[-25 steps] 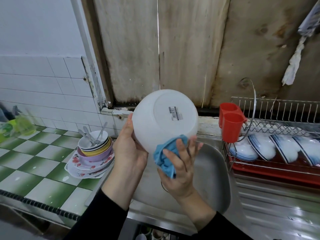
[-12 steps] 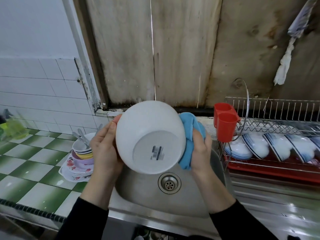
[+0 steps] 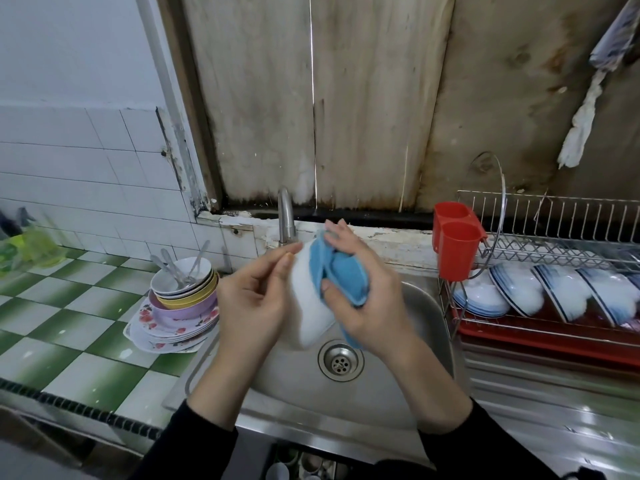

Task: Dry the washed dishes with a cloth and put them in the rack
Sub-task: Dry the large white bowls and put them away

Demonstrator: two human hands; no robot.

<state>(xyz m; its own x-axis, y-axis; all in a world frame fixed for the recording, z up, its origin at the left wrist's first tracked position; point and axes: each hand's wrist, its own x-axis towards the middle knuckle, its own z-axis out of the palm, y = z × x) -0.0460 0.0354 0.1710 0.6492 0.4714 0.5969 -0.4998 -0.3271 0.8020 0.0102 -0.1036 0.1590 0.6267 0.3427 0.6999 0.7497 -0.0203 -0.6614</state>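
While we hold the white bowl (image 3: 309, 308) on edge above the sink (image 3: 420, 327), it sits between our two hands, tilted, with its lower side just above the drain (image 3: 341, 359). Our left hand (image 3: 252, 299) cups the bowl's outer wall, fingers gently curved around it and the fingertips (image 3: 286, 262) lying near the rim. Our right hand (image 3: 372, 296) grips the blue cloth (image 3: 343, 273), which is folded over the bowl's rim; the thumb presses the cloth from the near side while the fingers reach over the top, so the cloth is pinched against the bowl.

Behind the bowl stands the metal tap (image 3: 286, 216), close to our fingertips. To the left, on the green and white checked counter (image 3: 69, 323), a stack of dishes (image 3: 176, 317) waits, with several spoons (image 3: 178, 268) resting in the top bowl. Farther left a green bottle (image 3: 33, 245) shows only as a blur.

To the right of the sink stands the wire rack (image 3: 554, 237), with a red cutlery holder (image 3: 457, 249) hung on its near end. Blue-rimmed bowls (image 3: 519, 294) lean in a row in the rack, over a red tray (image 3: 554, 337).
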